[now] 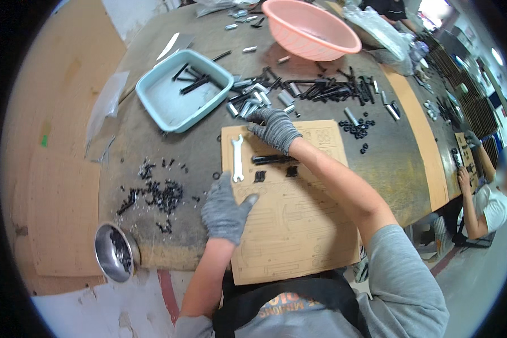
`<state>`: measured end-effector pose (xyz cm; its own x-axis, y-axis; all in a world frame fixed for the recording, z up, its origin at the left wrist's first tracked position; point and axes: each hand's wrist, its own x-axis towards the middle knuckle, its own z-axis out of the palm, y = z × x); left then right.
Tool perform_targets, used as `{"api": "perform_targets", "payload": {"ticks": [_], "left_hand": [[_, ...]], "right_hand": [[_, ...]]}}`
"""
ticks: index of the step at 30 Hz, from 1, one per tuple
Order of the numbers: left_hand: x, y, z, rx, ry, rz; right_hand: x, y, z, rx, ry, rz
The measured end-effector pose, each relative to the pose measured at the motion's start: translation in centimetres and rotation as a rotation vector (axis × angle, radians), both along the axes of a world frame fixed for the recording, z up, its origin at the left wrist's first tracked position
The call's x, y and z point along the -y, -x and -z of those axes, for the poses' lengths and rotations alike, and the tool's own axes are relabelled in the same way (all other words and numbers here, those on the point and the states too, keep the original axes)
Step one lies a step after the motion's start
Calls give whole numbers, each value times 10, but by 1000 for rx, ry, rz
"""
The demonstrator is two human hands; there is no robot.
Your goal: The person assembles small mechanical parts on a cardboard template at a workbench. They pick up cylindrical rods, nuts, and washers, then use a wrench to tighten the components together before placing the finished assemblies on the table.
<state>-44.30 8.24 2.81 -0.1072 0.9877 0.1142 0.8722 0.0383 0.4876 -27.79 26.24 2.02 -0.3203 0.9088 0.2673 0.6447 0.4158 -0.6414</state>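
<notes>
My left hand [225, 209], in a grey knitted glove, lies flat on the left edge of a brown cardboard sheet [298, 225] printed with part outlines. Its fingers are stretched and its thumb is apart. Beside it, on the sheet, rests a silver open-end wrench [238, 159]. Over the sheet's far edge reaches my right hand [274, 128], gloved alike, its thumb and fingers apart next to a pile of silver metal sleeves [257, 100]. Partly under my right wrist is a black cylindrical part [267, 160]. Two small black pieces [259, 176] lie nearer me.
A light-blue tub [177, 121] holds several black bolts. Black bolts [335, 90] lie heaped beyond the sheet, with black nuts [357, 129] at right. Small black screws [166, 194] and a steel bowl [102, 248] are at left. A pink basin [310, 34] stands far back. Another person [487, 197] works at right.
</notes>
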Motion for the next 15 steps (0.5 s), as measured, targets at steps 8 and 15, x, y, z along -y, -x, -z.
{"api": "perform_targets", "payload": {"ticks": [8, 15], "left_hand": [[10, 76, 20, -224, -146, -146], [4, 54, 1, -180, -318, 3]], "right_hand": [[-48, -81, -10, 694, -1, 53], [-22, -96, -33, 690, -271, 59]]}}
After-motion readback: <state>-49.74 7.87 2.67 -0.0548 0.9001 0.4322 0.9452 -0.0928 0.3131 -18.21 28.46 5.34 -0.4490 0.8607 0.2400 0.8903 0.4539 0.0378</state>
